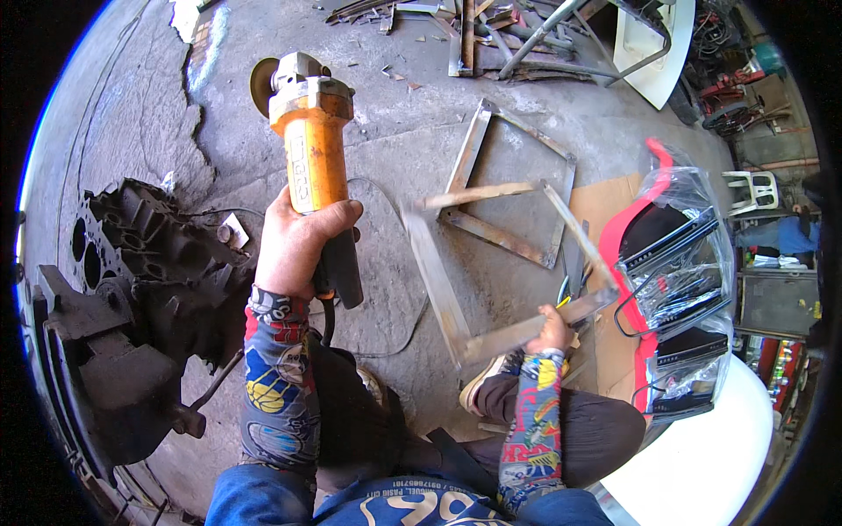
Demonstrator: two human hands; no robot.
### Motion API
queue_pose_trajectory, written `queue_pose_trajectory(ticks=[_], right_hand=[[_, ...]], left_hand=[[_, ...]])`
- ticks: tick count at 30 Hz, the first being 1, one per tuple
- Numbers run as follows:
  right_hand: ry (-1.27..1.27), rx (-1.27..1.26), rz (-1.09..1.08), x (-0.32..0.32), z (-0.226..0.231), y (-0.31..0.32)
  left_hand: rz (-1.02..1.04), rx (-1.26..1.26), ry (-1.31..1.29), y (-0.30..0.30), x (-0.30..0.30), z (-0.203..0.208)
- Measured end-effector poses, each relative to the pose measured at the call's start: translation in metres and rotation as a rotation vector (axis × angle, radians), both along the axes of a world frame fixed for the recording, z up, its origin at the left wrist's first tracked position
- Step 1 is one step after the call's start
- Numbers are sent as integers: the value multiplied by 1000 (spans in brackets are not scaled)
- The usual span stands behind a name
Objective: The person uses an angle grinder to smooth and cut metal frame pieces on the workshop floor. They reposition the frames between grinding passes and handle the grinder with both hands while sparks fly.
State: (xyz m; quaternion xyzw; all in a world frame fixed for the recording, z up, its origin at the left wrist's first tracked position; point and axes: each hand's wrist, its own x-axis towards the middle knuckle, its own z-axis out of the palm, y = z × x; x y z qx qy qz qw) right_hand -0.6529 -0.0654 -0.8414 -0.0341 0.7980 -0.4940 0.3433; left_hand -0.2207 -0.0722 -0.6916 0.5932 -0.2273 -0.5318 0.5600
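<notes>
Grinder (317, 145)'s up in the left hand (294, 241), and off to the left of that there's an engine block (145, 232). Right hand (551, 335) has a frame (436, 285) by its near side, basically right of the grinder. Just past that one, the other frame (468, 159) is flat on the floor (377, 149), kinda overlapped from this angle. Cardboard (614, 197)'s to the right of both, with a bagged bundle (675, 289) over its right side. Chair (752, 195)'s way off right, beyond the bundle, and the scrap pile (467, 39)'s up ahead at the far end.
</notes>
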Motion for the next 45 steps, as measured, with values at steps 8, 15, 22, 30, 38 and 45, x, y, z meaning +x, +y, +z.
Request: queue_pose_trajectory(ticks=[8,15,22,30,38,45], right_hand=[[374,-204,760,-58,62,-116],[610,-104,1362,-78,51,-245],[802,190,1500,-103,-34,-314],[620,243,1506,-86,-83,-320],[418,-58,1332,-24,5,-266],[3,-48,1213,126,75,-114]], left_hand=[[46,0,11,-18,-5,-8],[74,70,-115,-13,-5,-5],[127,164,-194,10,-9,10],[149,117,-187,11,-28,19],[30,87,-187,-18,-22,-12],[-46,89,-473,-64,-21,-60]])
